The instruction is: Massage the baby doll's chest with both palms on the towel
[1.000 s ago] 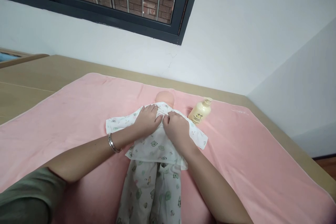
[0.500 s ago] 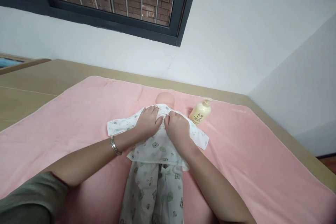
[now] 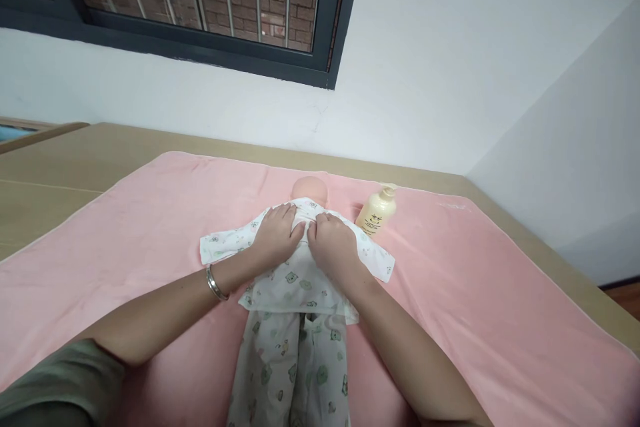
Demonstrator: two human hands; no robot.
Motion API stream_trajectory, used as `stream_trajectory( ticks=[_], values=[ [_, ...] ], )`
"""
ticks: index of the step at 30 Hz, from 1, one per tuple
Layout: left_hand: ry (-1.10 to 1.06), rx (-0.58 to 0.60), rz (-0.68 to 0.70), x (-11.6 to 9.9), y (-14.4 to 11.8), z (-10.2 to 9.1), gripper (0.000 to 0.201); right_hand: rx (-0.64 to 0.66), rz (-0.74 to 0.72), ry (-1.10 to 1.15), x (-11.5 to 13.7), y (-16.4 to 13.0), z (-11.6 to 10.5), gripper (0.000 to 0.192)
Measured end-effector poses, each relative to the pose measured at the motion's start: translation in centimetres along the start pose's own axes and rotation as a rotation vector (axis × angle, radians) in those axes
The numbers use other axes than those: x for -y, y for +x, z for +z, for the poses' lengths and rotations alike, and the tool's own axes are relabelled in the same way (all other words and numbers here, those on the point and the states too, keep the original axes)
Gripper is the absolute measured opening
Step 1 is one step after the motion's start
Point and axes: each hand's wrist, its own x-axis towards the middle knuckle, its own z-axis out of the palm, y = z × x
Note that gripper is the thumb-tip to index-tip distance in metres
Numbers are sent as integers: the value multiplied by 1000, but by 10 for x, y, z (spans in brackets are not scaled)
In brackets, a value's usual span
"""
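Observation:
A doll (image 3: 310, 191) lies on a pink blanket, its head at the far end and its face not visible. It is dressed in a white printed shirt (image 3: 300, 280) with the sleeves spread to both sides, and matching trousers (image 3: 273, 360). My left hand (image 3: 276, 235) rests flat on the left of the shirt's chest, fingers stretched towards the collar. Beside it, my right hand (image 3: 334, 244) presses on the right of the chest, its fingers curled into the cloth. The two thumbs almost meet at the shirt's middle, where the fabric is bunched.
A pale yellow pump bottle (image 3: 376, 212) leans on the blanket just beyond the right sleeve. The pink blanket (image 3: 465, 293) covers much of a wooden surface (image 3: 135, 137). Behind stands a white wall (image 3: 410, 67) with a dark-framed, barred window (image 3: 320, 67).
The view has shifted slightly, so the scene sits a little further left. Both hands keep nearly the same place on the shirt.

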Motion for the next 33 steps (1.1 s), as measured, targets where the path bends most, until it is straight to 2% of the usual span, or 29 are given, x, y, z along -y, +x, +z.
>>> stream_trajectory(
  ticks=[3, 5, 7, 13, 17, 23, 28, 33],
  values=[
    [-75, -50, -45, -1, -6, 1, 52, -11, -27, 188, -2, 1, -9, 46],
    [-134, -96, -66, -1, -10, 3, 52, -85, -40, 277, -2, 2, -10, 60],
    [-177, -132, -74, 0, -13, 5, 52, -141, -43, 303, 0, 2, -5, 64],
    [-206, -186, -44, 5, -12, 10, 51, 33, -93, 240, 0, 3, 13, 50],
    [-253, -177, 1, 9, -9, 14, 49, -36, -81, 258, -1, 2, 12, 53],
    [-279, -179, 10, 11, -8, 12, 47, -40, -91, 261, 2, 1, 17, 48],
    [-297, -157, -8, 11, -7, 10, 46, -123, -103, 294, 2, -1, 18, 45],
    [-322, -161, -9, 12, -6, 10, 46, -63, -94, 314, 3, -1, 22, 43]
  ],
)
